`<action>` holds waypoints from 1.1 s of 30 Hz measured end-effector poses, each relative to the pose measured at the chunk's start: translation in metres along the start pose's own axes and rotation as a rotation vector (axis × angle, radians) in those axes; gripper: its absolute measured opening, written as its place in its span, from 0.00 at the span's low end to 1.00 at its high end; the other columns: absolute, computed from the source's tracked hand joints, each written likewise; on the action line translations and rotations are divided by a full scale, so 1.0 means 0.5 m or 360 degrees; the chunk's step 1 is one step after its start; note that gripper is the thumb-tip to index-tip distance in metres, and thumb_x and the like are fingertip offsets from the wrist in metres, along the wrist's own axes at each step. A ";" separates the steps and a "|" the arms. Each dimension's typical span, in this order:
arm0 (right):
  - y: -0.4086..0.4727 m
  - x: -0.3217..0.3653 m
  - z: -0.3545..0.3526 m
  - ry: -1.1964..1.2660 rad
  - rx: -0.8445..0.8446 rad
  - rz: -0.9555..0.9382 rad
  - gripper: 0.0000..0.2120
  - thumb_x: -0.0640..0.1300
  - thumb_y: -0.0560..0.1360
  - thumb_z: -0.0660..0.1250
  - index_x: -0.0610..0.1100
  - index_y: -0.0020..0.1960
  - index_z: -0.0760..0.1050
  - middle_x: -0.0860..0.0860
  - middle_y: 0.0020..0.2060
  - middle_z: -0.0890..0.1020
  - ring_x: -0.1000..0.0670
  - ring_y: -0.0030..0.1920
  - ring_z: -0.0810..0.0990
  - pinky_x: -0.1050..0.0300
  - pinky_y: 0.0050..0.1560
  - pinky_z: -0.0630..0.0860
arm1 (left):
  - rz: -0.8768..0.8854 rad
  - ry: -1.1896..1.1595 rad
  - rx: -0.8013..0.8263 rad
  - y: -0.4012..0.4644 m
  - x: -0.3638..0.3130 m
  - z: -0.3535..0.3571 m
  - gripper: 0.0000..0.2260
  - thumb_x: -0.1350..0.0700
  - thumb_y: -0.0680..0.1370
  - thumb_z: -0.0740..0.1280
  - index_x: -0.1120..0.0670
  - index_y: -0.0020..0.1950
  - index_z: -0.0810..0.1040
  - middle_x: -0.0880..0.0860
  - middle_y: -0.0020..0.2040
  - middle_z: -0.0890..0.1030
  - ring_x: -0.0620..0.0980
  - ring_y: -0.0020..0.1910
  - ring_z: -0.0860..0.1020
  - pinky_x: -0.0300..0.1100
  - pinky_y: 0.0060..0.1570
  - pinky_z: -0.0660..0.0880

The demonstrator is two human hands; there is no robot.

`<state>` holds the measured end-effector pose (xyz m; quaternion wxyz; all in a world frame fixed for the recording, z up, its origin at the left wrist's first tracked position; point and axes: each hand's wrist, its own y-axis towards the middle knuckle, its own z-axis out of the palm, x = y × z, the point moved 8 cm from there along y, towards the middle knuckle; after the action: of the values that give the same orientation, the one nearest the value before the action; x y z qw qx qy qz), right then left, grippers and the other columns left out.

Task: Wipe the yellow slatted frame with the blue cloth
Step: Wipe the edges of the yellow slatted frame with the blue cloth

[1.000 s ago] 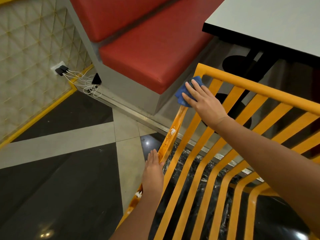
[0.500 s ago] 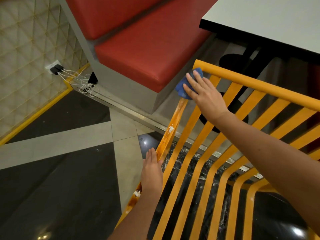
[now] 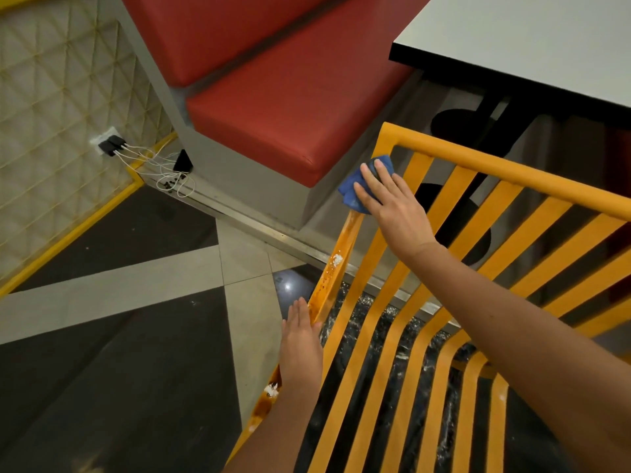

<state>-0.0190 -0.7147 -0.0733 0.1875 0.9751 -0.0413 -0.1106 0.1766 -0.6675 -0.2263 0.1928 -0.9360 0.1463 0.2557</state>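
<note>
The yellow slatted frame [image 3: 454, 240] fills the right half of the view, its slats curving down toward me. Its left side rail [image 3: 336, 264] shows brown stains and white specks. My right hand [image 3: 392, 203] presses the blue cloth [image 3: 355, 189] with flat fingers onto the top of that rail, just below the frame's upper left corner. Most of the cloth is hidden under the fingers. Lower down, my left hand [image 3: 300, 339] rests with straight fingers against the same rail.
A red cushioned bench [image 3: 290, 107] on a grey base stands just behind the frame. A white table [image 3: 532, 39] with a black pedestal is at the upper right. Chargers and white cables [image 3: 143, 158] lie by the left wall. The floor has black and grey tiles.
My right hand has slid the cloth slightly down the left rail from the top corner. The left hand has stayed on the rail.
</note>
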 end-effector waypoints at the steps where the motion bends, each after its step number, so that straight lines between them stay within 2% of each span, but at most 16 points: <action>1: -0.002 -0.008 -0.002 0.0013 -0.0022 0.0038 0.33 0.24 0.66 0.69 0.37 0.69 0.68 0.38 0.70 0.68 0.35 0.71 0.64 0.39 0.68 0.63 | 0.0005 0.0007 -0.0002 0.000 -0.001 0.000 0.25 0.50 0.82 0.52 0.53 0.76 0.48 0.50 0.77 0.54 0.47 0.75 0.53 0.44 0.72 0.58; 4: -0.023 0.015 0.017 0.0068 -0.0011 0.0101 0.35 0.22 0.63 0.70 0.36 0.68 0.69 0.37 0.69 0.69 0.34 0.70 0.65 0.38 0.66 0.65 | 0.0006 0.0010 0.0013 -0.001 -0.001 0.000 0.25 0.50 0.82 0.52 0.53 0.76 0.48 0.49 0.77 0.54 0.47 0.75 0.53 0.44 0.72 0.57; 7: -0.035 0.051 0.042 0.0104 0.0112 0.0040 0.36 0.24 0.59 0.75 0.36 0.65 0.72 0.37 0.66 0.73 0.34 0.67 0.70 0.38 0.61 0.71 | -0.0006 0.0026 0.0008 -0.001 0.000 -0.002 0.25 0.50 0.82 0.52 0.53 0.76 0.48 0.49 0.77 0.55 0.47 0.75 0.55 0.44 0.72 0.58; 9: -0.027 0.043 0.034 0.0079 0.0108 -0.0023 0.34 0.26 0.60 0.76 0.36 0.64 0.74 0.37 0.65 0.74 0.35 0.66 0.71 0.39 0.60 0.72 | -0.0013 0.0007 0.0010 -0.002 -0.001 -0.004 0.25 0.50 0.82 0.53 0.53 0.76 0.49 0.49 0.77 0.55 0.47 0.75 0.55 0.44 0.72 0.58; 13: 0.007 -0.017 -0.010 0.0031 -0.0058 0.0042 0.31 0.25 0.65 0.71 0.36 0.67 0.71 0.38 0.67 0.71 0.35 0.69 0.68 0.39 0.65 0.67 | 0.0024 0.0093 -0.0005 -0.006 -0.009 -0.008 0.26 0.53 0.82 0.55 0.53 0.76 0.47 0.49 0.77 0.53 0.47 0.75 0.54 0.44 0.72 0.57; 16: -0.001 -0.011 -0.003 0.0059 -0.0083 0.0121 0.34 0.23 0.64 0.70 0.37 0.68 0.69 0.38 0.69 0.69 0.36 0.70 0.66 0.39 0.66 0.66 | 0.0008 0.0069 -0.0021 -0.004 -0.004 -0.006 0.27 0.53 0.81 0.56 0.53 0.76 0.47 0.49 0.77 0.53 0.47 0.75 0.54 0.43 0.72 0.57; 22: -0.036 0.050 0.044 0.0108 0.0153 -0.0011 0.35 0.27 0.59 0.77 0.37 0.64 0.73 0.38 0.65 0.74 0.36 0.66 0.71 0.40 0.60 0.73 | -0.0022 -0.0029 -0.0032 -0.006 -0.002 -0.008 0.26 0.53 0.81 0.57 0.52 0.76 0.49 0.49 0.76 0.56 0.47 0.74 0.56 0.44 0.72 0.57; 25: -0.007 0.007 0.008 0.0016 0.0047 -0.0065 0.31 0.28 0.63 0.74 0.38 0.65 0.73 0.40 0.66 0.74 0.37 0.67 0.71 0.41 0.62 0.71 | 0.0005 0.0030 -0.0036 -0.009 -0.009 -0.010 0.27 0.55 0.81 0.58 0.53 0.76 0.49 0.49 0.76 0.56 0.47 0.74 0.56 0.45 0.72 0.57; 28: 0.004 -0.028 -0.006 0.0050 -0.0051 0.0070 0.32 0.24 0.65 0.70 0.38 0.68 0.70 0.39 0.69 0.70 0.37 0.70 0.67 0.40 0.66 0.66 | -0.0012 0.0002 -0.0042 -0.005 -0.006 -0.008 0.27 0.54 0.81 0.57 0.53 0.76 0.50 0.50 0.76 0.57 0.47 0.74 0.56 0.44 0.72 0.57; 30: -0.013 -0.002 0.013 0.0099 -0.0018 0.0134 0.34 0.23 0.65 0.70 0.37 0.69 0.68 0.39 0.69 0.69 0.36 0.70 0.65 0.40 0.66 0.66 | -0.0027 -0.0036 -0.0049 -0.002 0.000 -0.003 0.26 0.52 0.81 0.56 0.53 0.76 0.50 0.49 0.76 0.58 0.47 0.74 0.56 0.44 0.72 0.56; 33: -0.050 0.059 0.060 0.0218 0.0172 0.0152 0.35 0.23 0.63 0.71 0.37 0.69 0.69 0.38 0.69 0.69 0.36 0.70 0.65 0.40 0.65 0.67 | -0.0050 -0.0047 -0.0044 0.000 0.005 -0.001 0.25 0.51 0.81 0.55 0.52 0.76 0.51 0.49 0.76 0.58 0.47 0.74 0.56 0.44 0.72 0.58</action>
<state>0.0039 -0.7058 -0.1156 0.1419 0.9861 -0.0806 -0.0323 0.1788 -0.6683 -0.2270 0.1859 -0.9369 0.1251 0.2683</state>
